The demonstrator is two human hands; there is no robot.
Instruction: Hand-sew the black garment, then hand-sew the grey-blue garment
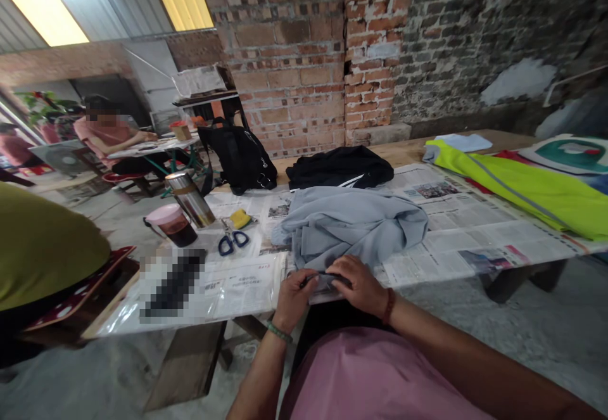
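Note:
A crumpled grey garment (351,223) lies on the newspaper-covered table in front of me. At its near edge my left hand (300,290) pinches the cloth between thumb and fingers. A short way to the right, my right hand (356,280) is closed on the same edge, where a dark strip shows between the two hands. I cannot make out what that strip is. Black clothing (342,166) with white stripes lies just behind the grey garment. Blue-handled scissors (232,241) rest to the left, beside a small yellow object (240,218).
A steel flask (190,199) and a pink-lidded cup (173,225) of dark liquid stand at left, near a black backpack (240,157). Neon-yellow clothing (522,185) and a green-and-white iron (570,152) lie at right. A person in olive (47,242) sits close at left.

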